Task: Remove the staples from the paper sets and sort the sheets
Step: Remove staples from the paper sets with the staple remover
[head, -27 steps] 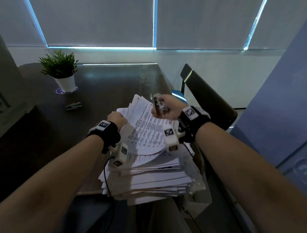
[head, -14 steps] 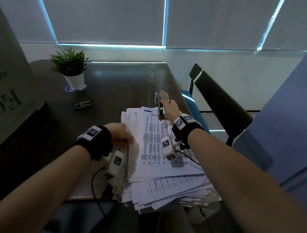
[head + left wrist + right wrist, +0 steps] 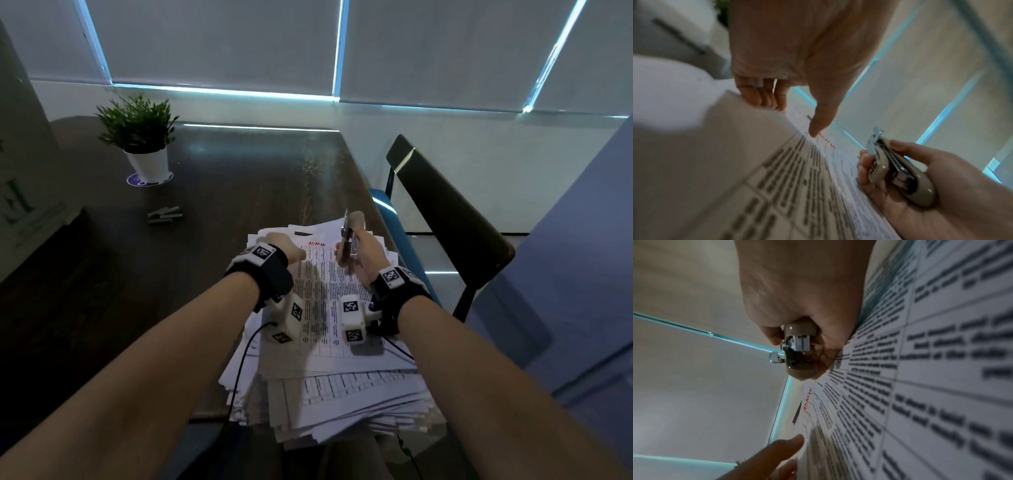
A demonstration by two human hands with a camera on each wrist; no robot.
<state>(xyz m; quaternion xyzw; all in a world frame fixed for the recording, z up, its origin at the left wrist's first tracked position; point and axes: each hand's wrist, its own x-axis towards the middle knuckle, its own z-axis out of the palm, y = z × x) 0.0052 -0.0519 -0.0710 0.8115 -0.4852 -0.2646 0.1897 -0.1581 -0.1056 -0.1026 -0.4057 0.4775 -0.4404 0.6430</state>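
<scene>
Your right hand [image 3: 363, 254] is gripping a beige plastic stapler with metal jaws [image 3: 352, 233], fingers and thumb curled round its body, its metal end pointing up and away from you. The heel of that hand is resting on the top printed sheet, a white page of ruled table text with a red handwritten word at its head [image 3: 327, 291]. The stapler's jaws are standing slightly apart in the left wrist view, and nothing is showing between them.

Your left hand [image 3: 281, 247] is lying at the far left corner of that top sheet. Its thumb [image 3: 821, 123] is pressing straight down on the page just beside the red word, while its fingers [image 3: 761, 95] are curling over the sheet's left edge, so the corner is being pinched between them. The two hands are near each other but apart.

The top sheet is lying on a tall, untidy stack of white printed papers [image 3: 342, 404], which is sitting at the near right corner of the dark wooden table [image 3: 222, 192] and overhanging its near edge.

Left of the stack and farther from you, grey strips of staples [image 3: 164, 215] are lying on the table. Beyond them, a small green plant in a white pot [image 3: 142, 140] is standing on a purple round coaster [image 3: 132, 180]. Right of the stack, a dark chair with a blue seat [image 3: 445, 205] is standing beside the table.
</scene>
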